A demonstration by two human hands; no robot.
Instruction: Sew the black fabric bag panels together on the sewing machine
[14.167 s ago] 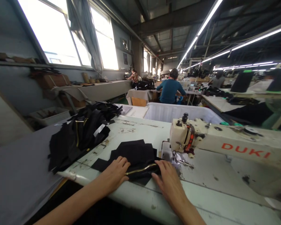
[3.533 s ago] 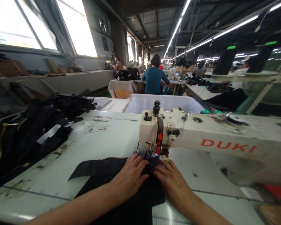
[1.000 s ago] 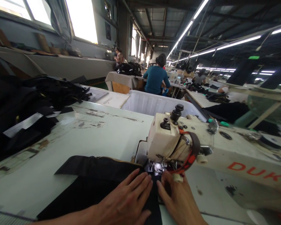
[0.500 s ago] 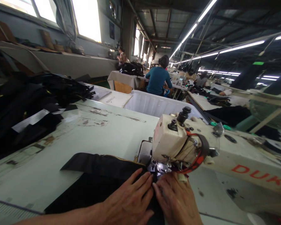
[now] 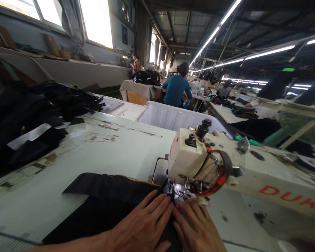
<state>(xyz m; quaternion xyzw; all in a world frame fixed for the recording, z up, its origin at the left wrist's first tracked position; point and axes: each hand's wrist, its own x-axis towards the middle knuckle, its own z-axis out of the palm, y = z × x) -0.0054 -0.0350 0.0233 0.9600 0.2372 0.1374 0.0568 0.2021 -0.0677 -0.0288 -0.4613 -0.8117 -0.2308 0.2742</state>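
A black fabric piece (image 5: 105, 206) with a gold zipper along its far edge lies on the pale sewing table (image 5: 115, 150). Its right end sits under the presser foot (image 5: 179, 191) of a cream sewing machine (image 5: 199, 161). My left hand (image 5: 141, 227) lies flat on the fabric, fingers stretched toward the foot. My right hand (image 5: 196, 227) presses flat beside it, fingertips just in front of the foot. Both hands hold the fabric down; neither grips anything.
A heap of black cut pieces (image 5: 28, 119) covers the table's left side. A white plastic bin (image 5: 173, 117) stands behind the machine. A person in a teal top (image 5: 177, 87) sits at a far table with their back to me. The machine arm (image 5: 278, 178) runs right.
Both hands have drawn slightly closer together in front of the presser foot. The view has shifted a little; the fabric lies in about the same place.
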